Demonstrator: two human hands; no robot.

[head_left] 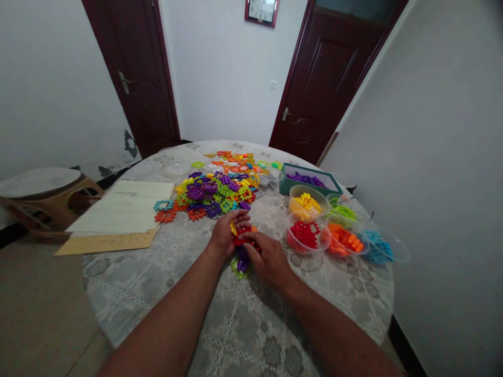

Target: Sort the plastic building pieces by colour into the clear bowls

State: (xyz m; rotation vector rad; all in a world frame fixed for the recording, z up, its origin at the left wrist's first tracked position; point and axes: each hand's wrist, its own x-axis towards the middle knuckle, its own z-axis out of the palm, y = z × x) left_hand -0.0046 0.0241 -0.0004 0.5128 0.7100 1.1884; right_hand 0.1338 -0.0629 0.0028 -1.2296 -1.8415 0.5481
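My left hand [227,230] is cupped around several small plastic pieces, among them a yellow one [233,228] and red pieces [242,235]. Over the same red pieces, my right hand [267,257] has its thumb and fingers closed together. Purple pieces [242,261] and a green piece [239,271] lie just below the hands, near the table's middle. Beyond my left hand spreads a big mixed pile [214,191] of purple, green, yellow and orange pieces.
At the right stand clear bowls with yellow [305,205], red [304,234], orange [343,241], green [341,210] and blue pieces [378,246]. A green box [286,184] behind them holds purple pieces. Pale paper [121,207] and brown card [106,243] lie at the left.
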